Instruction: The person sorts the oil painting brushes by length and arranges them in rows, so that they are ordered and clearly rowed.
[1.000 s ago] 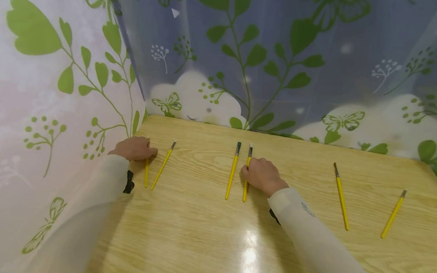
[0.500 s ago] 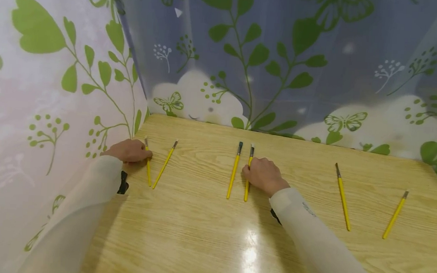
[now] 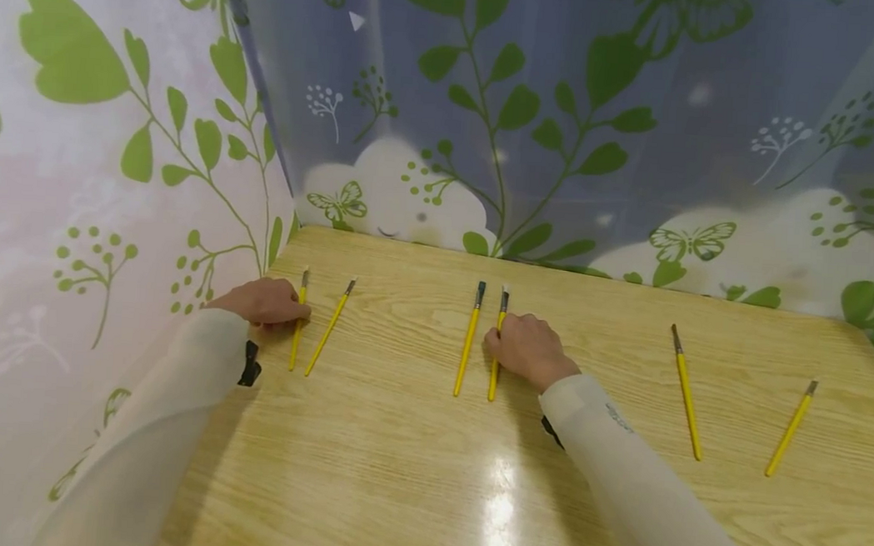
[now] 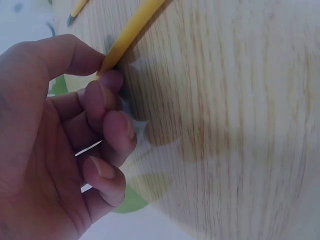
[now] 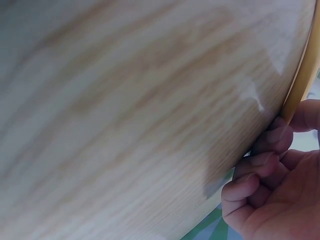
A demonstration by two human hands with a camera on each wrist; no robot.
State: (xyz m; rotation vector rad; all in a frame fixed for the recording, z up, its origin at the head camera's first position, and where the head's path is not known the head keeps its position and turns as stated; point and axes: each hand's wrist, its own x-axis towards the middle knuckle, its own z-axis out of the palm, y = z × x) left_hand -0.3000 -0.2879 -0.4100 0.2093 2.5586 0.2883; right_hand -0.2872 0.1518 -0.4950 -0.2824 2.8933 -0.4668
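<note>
Two leaf-printed backdrops, one blue-grey backdrop (image 3: 539, 204) at the far side and one pale pink backdrop (image 3: 14, 180) at left, border one pale wood-grain table (image 3: 365, 469). Of six slim yellow-handled paintbrushes on it, the left hand (image 3: 266, 300) pinches the leftmost paintbrush (image 3: 294, 352) between thumb and forefinger, other fingers loosely curled; the right hand (image 3: 528, 345) likewise pinches the fourth paintbrush (image 3: 493, 385), each covering its handle partly; two more paintbrushes lie beside these, two farther right

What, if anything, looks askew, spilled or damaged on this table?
Nothing looks spilled or damaged. Mildly askew: the rightmost brush and the lone brush left of it slant in opposite directions, whereas the middle pair lies nearly parallel.
</note>
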